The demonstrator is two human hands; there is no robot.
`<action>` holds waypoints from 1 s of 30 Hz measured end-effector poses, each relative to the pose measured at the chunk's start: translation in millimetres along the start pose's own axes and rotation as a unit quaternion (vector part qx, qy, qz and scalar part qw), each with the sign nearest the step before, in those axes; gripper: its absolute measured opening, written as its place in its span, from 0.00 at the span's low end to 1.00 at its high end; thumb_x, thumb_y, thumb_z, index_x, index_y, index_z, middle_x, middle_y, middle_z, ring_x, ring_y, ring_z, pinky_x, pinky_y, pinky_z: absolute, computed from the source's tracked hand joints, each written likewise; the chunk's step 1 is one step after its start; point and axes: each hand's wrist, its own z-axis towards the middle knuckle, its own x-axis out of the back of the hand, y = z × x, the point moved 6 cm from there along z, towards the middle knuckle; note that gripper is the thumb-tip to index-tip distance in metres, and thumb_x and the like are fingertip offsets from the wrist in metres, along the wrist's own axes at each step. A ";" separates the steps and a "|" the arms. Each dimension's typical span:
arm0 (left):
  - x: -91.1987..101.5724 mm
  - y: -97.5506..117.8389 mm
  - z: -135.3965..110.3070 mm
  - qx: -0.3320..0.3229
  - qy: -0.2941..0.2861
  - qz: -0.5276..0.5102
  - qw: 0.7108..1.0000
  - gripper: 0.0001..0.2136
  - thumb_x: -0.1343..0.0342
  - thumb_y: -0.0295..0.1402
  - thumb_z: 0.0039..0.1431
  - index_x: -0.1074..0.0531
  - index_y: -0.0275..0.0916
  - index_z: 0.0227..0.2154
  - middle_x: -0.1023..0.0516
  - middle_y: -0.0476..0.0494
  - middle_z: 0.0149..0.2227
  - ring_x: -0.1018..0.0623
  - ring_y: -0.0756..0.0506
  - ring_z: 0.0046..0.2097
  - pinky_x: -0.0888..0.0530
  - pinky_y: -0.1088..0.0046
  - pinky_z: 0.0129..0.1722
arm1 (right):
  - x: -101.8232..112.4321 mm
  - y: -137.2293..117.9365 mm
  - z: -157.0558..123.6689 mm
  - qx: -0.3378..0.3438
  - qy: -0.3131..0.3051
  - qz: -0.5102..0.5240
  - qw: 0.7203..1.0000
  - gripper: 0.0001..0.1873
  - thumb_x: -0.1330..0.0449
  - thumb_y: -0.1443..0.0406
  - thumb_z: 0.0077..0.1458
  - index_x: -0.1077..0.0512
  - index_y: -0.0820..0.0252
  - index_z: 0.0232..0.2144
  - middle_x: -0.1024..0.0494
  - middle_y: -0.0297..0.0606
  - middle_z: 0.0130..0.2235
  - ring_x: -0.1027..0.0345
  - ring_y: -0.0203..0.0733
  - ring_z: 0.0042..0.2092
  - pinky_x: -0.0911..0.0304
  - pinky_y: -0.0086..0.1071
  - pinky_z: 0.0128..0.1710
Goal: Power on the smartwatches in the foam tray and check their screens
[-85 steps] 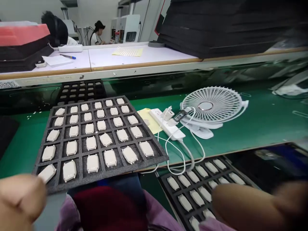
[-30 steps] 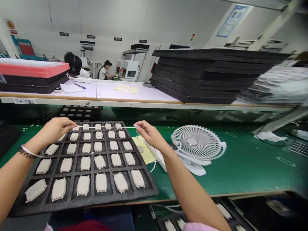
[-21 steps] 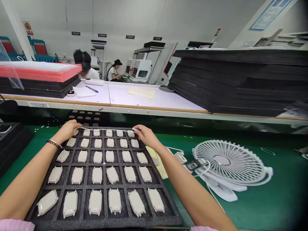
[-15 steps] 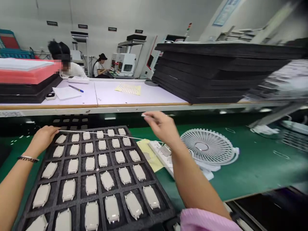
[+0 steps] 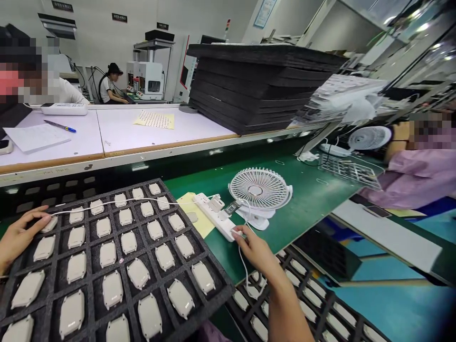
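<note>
My left hand (image 5: 24, 235) is at the far left corner of a black foam tray (image 5: 140, 297), its thumb and fingers pinched on the end of a thin white cable (image 5: 142, 199). That cable runs across the tray to a white power strip (image 5: 210, 216) with adapters plugged in. My right hand (image 5: 254, 249) has its fingertips closed at the near end of the strip; a small white bit shows between them, too small to name. Pale watch-like cases (image 5: 112, 287) lie in the tray's compartments, one right by my left fingertips.
A white fan (image 5: 260, 189) stands behind the strip on the green bench (image 5: 302, 199). Below right is another tray of cases (image 5: 309, 304). A shelf (image 5: 121, 135) crosses behind, bearing stacked black foam (image 5: 249, 90). Co-workers sit beyond and at right.
My view has turned right. My right hand has come down from the air above the bench to the power strip's near end. The cable, taut before, now sags in a curve over the tray.
</note>
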 end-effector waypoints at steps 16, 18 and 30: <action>-11.0 6.0 -50.0 -0.115 0.020 0.039 0.992 0.32 0.46 0.67 0.45 0.26 0.40 0.33 0.22 0.39 0.48 0.25 0.35 0.53 0.31 0.57 0.57 | -20.1 -14.6 8.0 0.091 0.021 -0.112 0.989 0.20 0.46 0.53 0.58 0.30 0.59 0.46 0.28 0.51 0.44 0.29 0.57 0.43 0.33 0.43 0.37; -7.5 8.5 -51.4 -0.124 0.051 0.046 0.990 0.28 0.46 0.63 0.48 0.26 0.39 0.33 0.24 0.37 0.50 0.27 0.34 0.56 0.33 0.56 0.59 | 5.3 -25.9 -6.3 0.119 0.092 -0.128 0.980 0.21 0.48 0.53 0.61 0.29 0.60 0.48 0.29 0.55 0.46 0.30 0.60 0.46 0.33 0.46 0.39; 4.1 11.0 -60.3 -0.164 0.010 0.120 0.979 0.22 0.47 0.55 0.55 0.21 0.41 0.33 0.18 0.40 0.39 0.23 0.38 0.44 0.27 0.63 0.44 | -53.9 -135.5 97.8 0.330 -0.093 -0.023 0.939 0.19 0.53 0.57 0.64 0.25 0.58 0.41 0.23 0.51 0.54 0.26 0.57 0.52 0.29 0.46 0.49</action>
